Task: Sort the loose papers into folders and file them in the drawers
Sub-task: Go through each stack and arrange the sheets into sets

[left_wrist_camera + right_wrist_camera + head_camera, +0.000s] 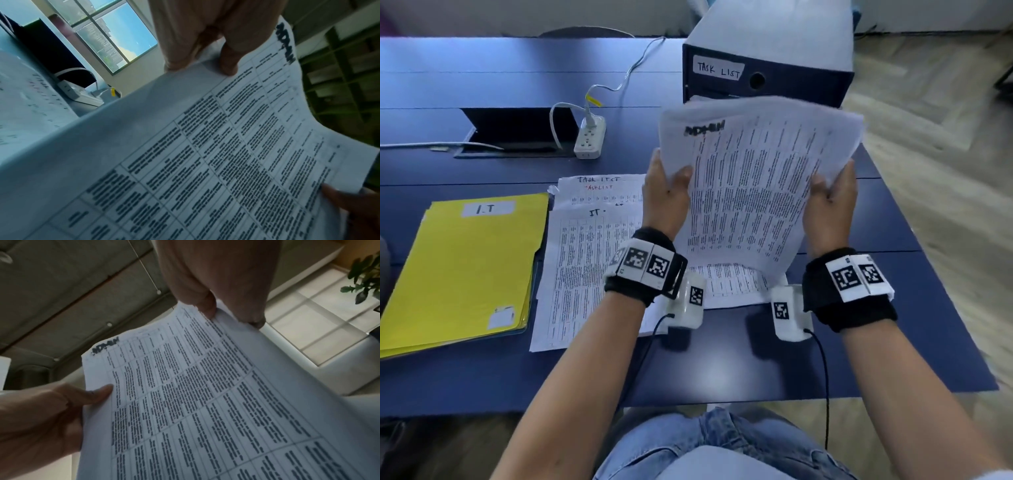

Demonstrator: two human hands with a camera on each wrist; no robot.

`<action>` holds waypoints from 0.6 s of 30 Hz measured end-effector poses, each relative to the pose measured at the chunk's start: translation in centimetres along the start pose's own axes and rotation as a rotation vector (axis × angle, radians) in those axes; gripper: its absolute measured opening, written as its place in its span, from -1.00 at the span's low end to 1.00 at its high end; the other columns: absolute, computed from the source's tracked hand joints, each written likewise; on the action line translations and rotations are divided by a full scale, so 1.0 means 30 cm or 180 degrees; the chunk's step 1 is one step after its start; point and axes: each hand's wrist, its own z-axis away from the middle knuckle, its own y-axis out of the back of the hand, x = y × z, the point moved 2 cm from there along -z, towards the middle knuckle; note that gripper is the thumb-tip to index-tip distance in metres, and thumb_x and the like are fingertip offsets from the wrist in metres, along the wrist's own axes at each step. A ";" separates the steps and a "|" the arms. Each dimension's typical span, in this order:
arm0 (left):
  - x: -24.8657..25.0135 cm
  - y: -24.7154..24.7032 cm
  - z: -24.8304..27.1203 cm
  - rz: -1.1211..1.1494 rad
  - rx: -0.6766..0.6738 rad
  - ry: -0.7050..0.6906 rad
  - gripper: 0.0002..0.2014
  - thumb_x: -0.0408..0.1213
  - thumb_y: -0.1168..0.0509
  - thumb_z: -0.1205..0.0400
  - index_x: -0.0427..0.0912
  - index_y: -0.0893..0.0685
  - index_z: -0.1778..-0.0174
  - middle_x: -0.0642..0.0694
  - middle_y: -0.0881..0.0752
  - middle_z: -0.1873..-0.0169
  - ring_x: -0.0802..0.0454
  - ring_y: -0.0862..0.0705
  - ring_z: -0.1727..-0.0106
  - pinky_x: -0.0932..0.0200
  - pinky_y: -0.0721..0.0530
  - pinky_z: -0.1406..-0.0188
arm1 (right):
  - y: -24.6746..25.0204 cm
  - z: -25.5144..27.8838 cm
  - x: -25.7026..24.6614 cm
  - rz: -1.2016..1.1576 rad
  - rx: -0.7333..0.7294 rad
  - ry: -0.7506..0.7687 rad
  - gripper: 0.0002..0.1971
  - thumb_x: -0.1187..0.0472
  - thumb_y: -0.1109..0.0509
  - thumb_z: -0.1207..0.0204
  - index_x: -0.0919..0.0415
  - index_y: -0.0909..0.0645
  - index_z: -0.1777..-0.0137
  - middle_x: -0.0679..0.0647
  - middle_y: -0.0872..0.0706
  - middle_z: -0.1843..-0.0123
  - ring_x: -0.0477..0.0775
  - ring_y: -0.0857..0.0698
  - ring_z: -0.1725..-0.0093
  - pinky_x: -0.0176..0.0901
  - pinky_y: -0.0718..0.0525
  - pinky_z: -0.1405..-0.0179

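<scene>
I hold a stack of printed papers [750, 192] marked ADMIN upright above the blue desk [722, 359]. My left hand [666, 192] pinches its left edge, thumb on the front. My right hand [830, 202] pinches the right edge. The same stack of papers [205, 154] fills the left wrist view under my left hand [207, 53], and the papers [205, 402] fill the right wrist view under my right hand [224, 293]. More loose sheets [585, 260] marked IT and TASK LIST lie flat on the desk. A yellow folder [465, 270] labelled I.T lies at the left.
A dark box file [767, 72] labelled TASK LIST stands behind the held papers. A white power strip [589, 138] with its cable sits beside an open cable hatch [513, 133]. The desk's right edge [928, 240] meets a wooden floor.
</scene>
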 end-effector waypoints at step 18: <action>0.006 -0.025 0.125 -0.0303 0.0576 0.0378 -0.70 -0.39 -0.30 -0.60 -0.05 -0.25 0.10 -0.20 -0.63 0.00 0.13 -0.66 0.17 0.53 -0.53 0.43 | 0.100 0.051 0.056 0.0019 -0.0449 0.0162 -0.60 0.40 -0.19 -0.59 0.08 -0.12 -0.29 0.10 -0.59 -0.06 -0.13 -0.65 0.11 -0.31 -0.61 0.14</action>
